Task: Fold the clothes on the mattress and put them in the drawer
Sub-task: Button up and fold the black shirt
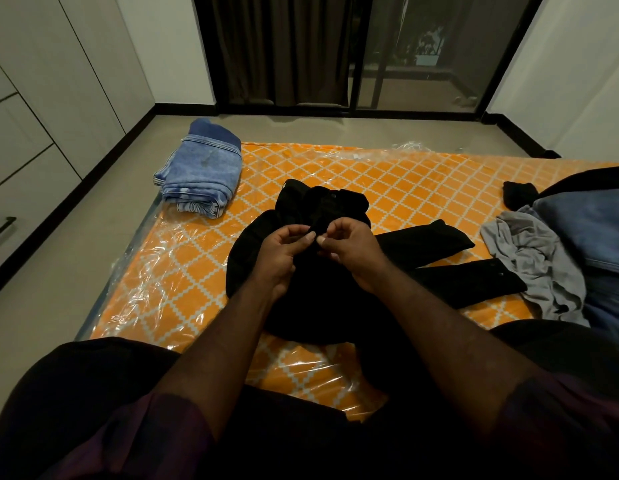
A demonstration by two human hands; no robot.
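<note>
A black garment (322, 209), a shirt or jacket with long sleeves, lies spread in the middle of the orange patterned mattress (405, 174). My left hand (284, 251) and my right hand (349, 251) meet over its front, each pinching the black fabric between thumb and fingers. Its sleeves stretch out to the right. Folded blue jeans (204, 178) sit stacked at the mattress's far left corner. On the right lie a crumpled grey garment (530, 258) and a blue denim garment (592, 230), unfolded.
White cabinet fronts with a drawer handle (3, 230) line the left wall. Bare floor runs between them and the mattress. Dark curtains and a glass sliding door (405, 53) stand at the back. Clear plastic wrap covers the mattress.
</note>
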